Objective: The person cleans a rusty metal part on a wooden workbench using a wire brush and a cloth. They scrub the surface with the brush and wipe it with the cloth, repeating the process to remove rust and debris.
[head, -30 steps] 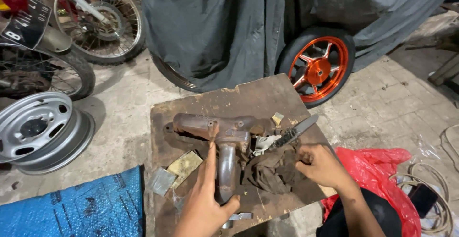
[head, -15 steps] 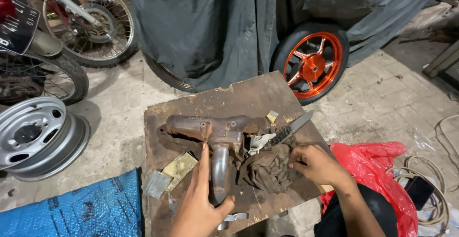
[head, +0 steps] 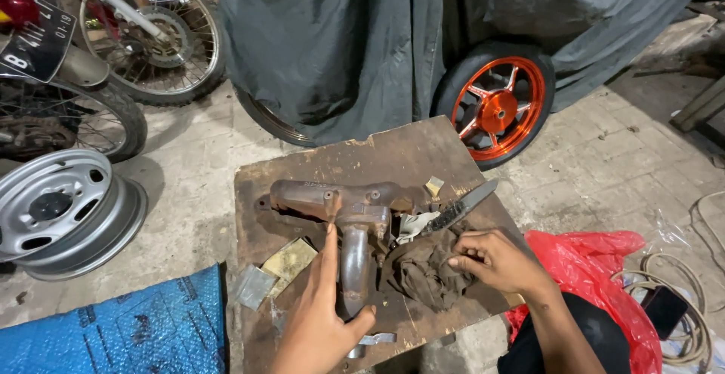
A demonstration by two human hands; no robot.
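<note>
Right now a rusty T-shaped metal manifold [head: 343,208] is being steadied on a worn brown board serving as the surface [head: 393,155]. The left hand [head: 321,321] is being wrapped around the manifold's downward stem, index finger stretched up along the pipe toward the joint and thumb hooked under the lower end, so it is grasping the part rather than resting open. The manifold is lying flat near the middle of the surface, its crossbar running left to right and its stem pointing toward the person.

Over on the other side, the right hand [head: 495,261] is being curled with fingertips pinched onto a dark, crumpled rag [head: 423,272], which is lying just beside the stem. A wire brush [head: 457,209] with a pale handle is lying angled up to the right, just beyond that hand and untouched. Small flat metal plates [head: 272,272] are lying left of the stem.

Around the surface, a red plastic bag [head: 596,268] is seen at the right, a blue tarp [head: 113,329] at lower left, a silver wheel rim [head: 64,212] on the floor, and an orange-spoked wheel [head: 498,106] against a grey cover [head: 340,42].
</note>
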